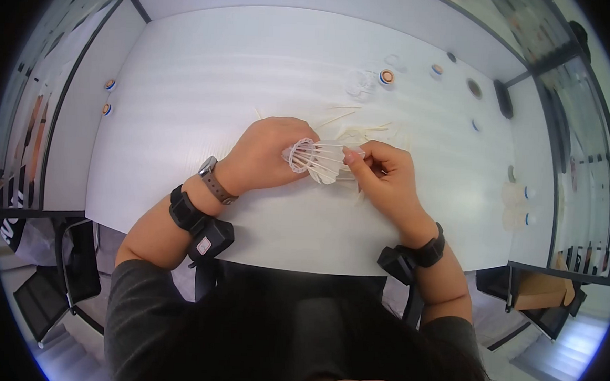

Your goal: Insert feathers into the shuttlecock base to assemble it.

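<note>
A small white fan-like piece [325, 165] made of thin pale sticks, with a lacy ring at its left end, is between my two hands. My left hand [274, 154] is wrapped round its ringed end. On its right side, my right hand [386, 175] pinches the piece between thumb and fingertips. Loose thin sticks [339, 116] lie on the white table just beyond my hands, and a pale bundle [363, 133] rests behind my right hand.
Clear, crumpled plastic [361, 84] lies beyond my hands beside a round orange-topped item [387, 77]. More small round items [109, 84] sit at the left edge, and others at the right. Partitions border the white table [187, 60]. A cardboard box [538, 291] is at lower right.
</note>
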`<state>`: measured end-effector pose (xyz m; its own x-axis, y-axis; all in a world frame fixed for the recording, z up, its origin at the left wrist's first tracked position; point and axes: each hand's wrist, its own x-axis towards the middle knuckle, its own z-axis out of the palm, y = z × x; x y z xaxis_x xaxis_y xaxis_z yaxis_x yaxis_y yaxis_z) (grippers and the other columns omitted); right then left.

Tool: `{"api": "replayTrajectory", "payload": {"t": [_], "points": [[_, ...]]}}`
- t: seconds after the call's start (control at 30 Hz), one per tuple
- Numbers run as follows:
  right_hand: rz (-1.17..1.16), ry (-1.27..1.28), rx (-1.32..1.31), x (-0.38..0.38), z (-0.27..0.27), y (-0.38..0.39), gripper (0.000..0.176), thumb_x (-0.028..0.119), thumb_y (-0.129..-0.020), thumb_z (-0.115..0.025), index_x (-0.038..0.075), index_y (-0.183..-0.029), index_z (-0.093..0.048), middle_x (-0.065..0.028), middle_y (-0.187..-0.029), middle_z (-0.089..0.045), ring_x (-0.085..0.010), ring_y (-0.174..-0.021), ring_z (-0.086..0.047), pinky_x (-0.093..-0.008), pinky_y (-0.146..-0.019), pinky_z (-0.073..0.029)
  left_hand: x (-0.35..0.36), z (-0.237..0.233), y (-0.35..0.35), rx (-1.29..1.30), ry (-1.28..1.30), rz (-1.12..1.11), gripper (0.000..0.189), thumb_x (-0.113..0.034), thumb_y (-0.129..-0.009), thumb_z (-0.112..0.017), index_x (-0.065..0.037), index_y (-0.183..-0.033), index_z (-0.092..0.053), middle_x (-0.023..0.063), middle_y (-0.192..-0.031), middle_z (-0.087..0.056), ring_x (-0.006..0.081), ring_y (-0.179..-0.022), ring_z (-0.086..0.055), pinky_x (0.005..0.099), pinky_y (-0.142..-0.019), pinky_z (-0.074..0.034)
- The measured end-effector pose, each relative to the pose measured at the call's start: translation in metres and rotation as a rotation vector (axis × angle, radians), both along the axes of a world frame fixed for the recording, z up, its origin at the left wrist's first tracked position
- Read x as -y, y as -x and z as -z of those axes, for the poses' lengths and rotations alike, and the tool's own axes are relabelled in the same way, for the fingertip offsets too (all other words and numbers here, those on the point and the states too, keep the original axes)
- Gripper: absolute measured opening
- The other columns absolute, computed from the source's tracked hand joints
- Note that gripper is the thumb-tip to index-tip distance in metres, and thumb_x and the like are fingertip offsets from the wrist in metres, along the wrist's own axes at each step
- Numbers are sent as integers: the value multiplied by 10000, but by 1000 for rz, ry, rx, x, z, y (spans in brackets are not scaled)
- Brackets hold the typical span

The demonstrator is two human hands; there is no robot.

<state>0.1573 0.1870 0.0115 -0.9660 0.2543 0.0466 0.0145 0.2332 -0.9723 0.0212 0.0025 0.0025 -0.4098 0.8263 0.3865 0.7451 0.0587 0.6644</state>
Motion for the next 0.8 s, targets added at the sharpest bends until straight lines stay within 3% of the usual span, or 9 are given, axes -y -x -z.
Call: {"api": "replayTrajectory", "payload": {"t": [0.4, 0.8], "points": [[-29, -118, -48, 1, -3, 1, 242, 160, -906, -699, -25, -757, -653, 3, -568, -526, -39, -533, -409, -237, -476, -307, -1, 1, 2, -40, -32, 107, 123, -133, -720, -731, -71, -792, -654, 74, -751, -636, 301, -720, -612, 385, -642, -493], [47, -58, 38, 0, -2, 1, 231, 170, -938, -662, 1, -783, -690, 46, -560, -518, -10, -518, -369, -215, -470, -265, 0, 6, 3, -68, -53, 120, 151, -103, -700, -750, -50, -780, -633, 85, -726, -614, 306, -687, -590, 375, -645, -483]]}}
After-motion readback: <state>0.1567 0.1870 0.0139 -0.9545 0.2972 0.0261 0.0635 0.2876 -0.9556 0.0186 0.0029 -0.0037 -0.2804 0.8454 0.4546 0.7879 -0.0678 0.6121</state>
